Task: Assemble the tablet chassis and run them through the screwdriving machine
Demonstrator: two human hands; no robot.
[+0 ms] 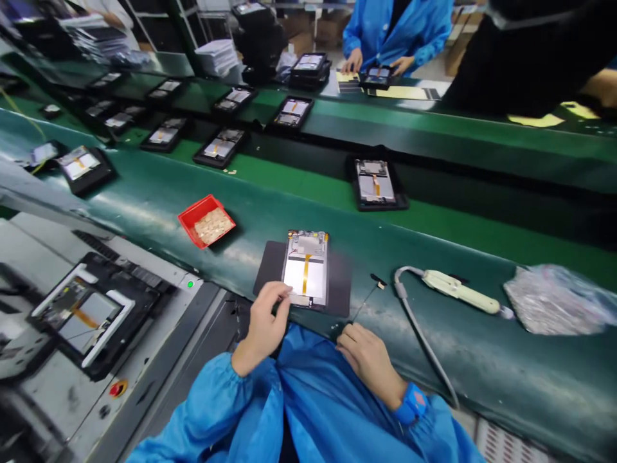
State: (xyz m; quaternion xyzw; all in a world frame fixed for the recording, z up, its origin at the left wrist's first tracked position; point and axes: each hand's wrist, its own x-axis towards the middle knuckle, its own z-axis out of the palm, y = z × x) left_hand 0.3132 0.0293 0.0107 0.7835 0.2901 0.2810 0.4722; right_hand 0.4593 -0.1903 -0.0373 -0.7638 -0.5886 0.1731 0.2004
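An opened tablet point(306, 270) lies on a dark mat point(340, 283) in front of me, its silver inside facing up with an orange ribbon cable point(306, 273) down the middle. My left hand point(265, 321) is at the tablet's lower left corner, index fingertip on the edge and thumb a little apart from it. To the right of the mat, my right hand point(369, 360) is curled near the bench edge. A thin black cable point(365, 303) runs from its fingertips to a small black tab point(378, 281) on the bench.
A red tray point(189, 223) of small pale pieces stands at left. On the right are a corded pale green tool point(460, 292) and a plastic bag point(554, 299). Opened tablets in black trays point(378, 184) line the green belt. A co-worker point(395, 32) works opposite. A machine point(96, 315) stands left.
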